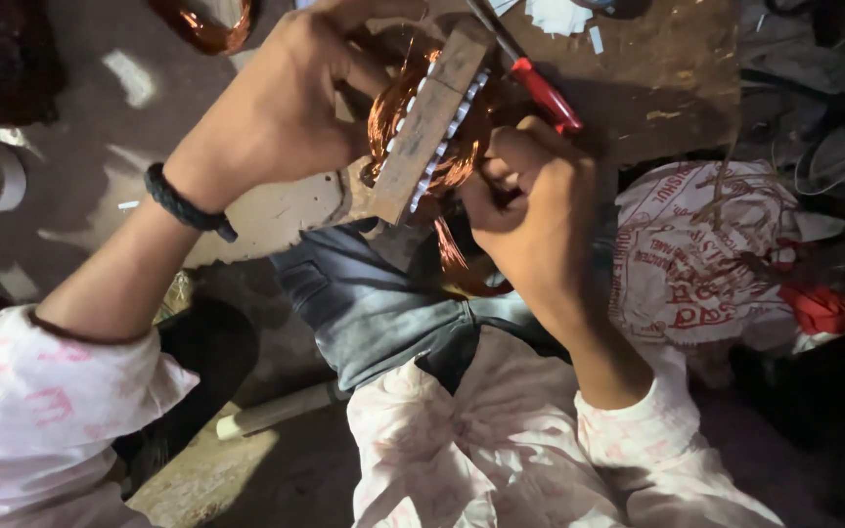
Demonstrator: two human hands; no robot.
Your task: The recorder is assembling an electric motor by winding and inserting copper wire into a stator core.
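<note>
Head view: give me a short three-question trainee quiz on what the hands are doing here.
1. True or false: the left hand grips the motor stator wound with copper wire.
2. Which tool does the right hand hold? A) red-handled screwdriver B) hammer C) paintbrush
3. What does the person wear on the left wrist?

Key:
1. True; the hand steadies the stator from the left side.
2. A; its red handle sticks out above the fist.
3. A dark braided wristband.
</note>
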